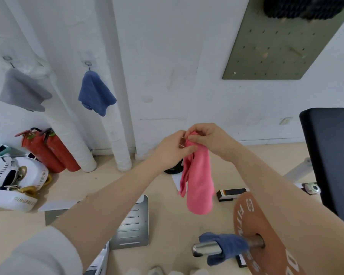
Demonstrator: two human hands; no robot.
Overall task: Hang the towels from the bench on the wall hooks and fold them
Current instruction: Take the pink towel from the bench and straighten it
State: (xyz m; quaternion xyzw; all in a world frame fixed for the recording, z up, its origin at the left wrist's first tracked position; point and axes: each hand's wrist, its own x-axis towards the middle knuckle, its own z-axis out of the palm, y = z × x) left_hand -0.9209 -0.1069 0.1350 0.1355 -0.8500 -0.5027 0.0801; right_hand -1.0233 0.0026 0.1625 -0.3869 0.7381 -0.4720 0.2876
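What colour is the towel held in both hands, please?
Pink towel, clearest in the head view.

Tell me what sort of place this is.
Probably a small home gym or workout room: a weight plate sits on a barbell, a black padded bench stands at right, and boxing gloves lie on the floor.

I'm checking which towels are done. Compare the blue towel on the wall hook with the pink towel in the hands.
The blue towel on the hook hangs from a wall hook, untouched; the pink towel is held up in the air, its top edge pinched by the left hand and right hand. The blue towel is bunched short and wide; the pink towel hangs long and narrow. Both hang from their top and look like small cloth towels.
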